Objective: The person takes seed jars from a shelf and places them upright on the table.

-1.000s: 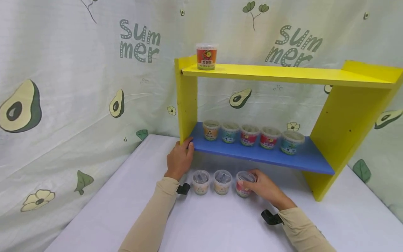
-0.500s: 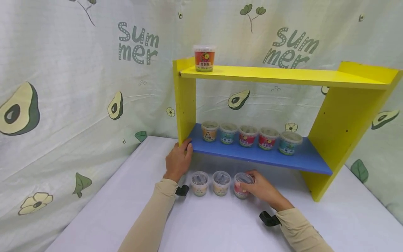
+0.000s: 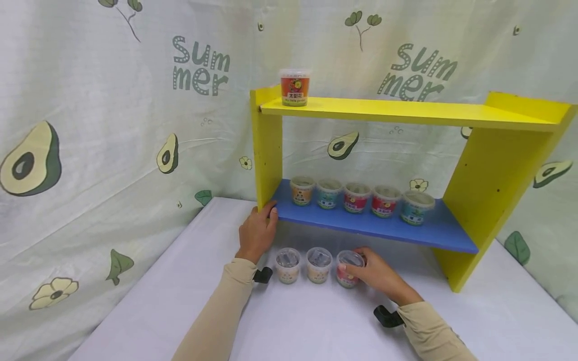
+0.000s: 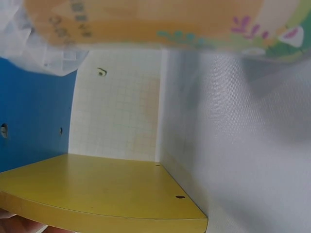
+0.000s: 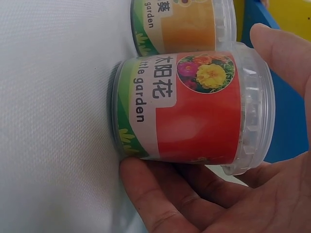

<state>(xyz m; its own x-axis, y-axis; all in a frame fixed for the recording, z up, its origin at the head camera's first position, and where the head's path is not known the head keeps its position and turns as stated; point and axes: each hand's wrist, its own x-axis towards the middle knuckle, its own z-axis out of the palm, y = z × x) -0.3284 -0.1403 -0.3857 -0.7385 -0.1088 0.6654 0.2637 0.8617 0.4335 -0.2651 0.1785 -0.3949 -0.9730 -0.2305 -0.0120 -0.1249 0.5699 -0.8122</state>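
In the head view my left hand (image 3: 257,233) grips the left side panel of the yellow-and-blue shelf unit (image 3: 268,150) at its lower front edge. Its fingertips (image 4: 19,224) show only partly under the yellow panel in the left wrist view. My right hand (image 3: 379,275) holds a red-labelled plastic cup (image 5: 199,121) with a clear lid. Its thumb is by the lid and its fingers are around the far side. The cup stands upright on the white table. To its left stand two orange-labelled cups, the middle cup (image 3: 318,265) and the left cup (image 3: 288,265).
Several cups stand in a row on the blue lower shelf (image 3: 361,220), including a teal-labelled cup (image 3: 416,207) at the right end. An orange-red cup (image 3: 295,88) sits at the left of the yellow top shelf (image 3: 388,109). A patterned curtain (image 3: 203,130) hangs behind.
The head view has shifted slightly, so the scene sits a little lower. Both hands keep their holds, and the cups stay in place.
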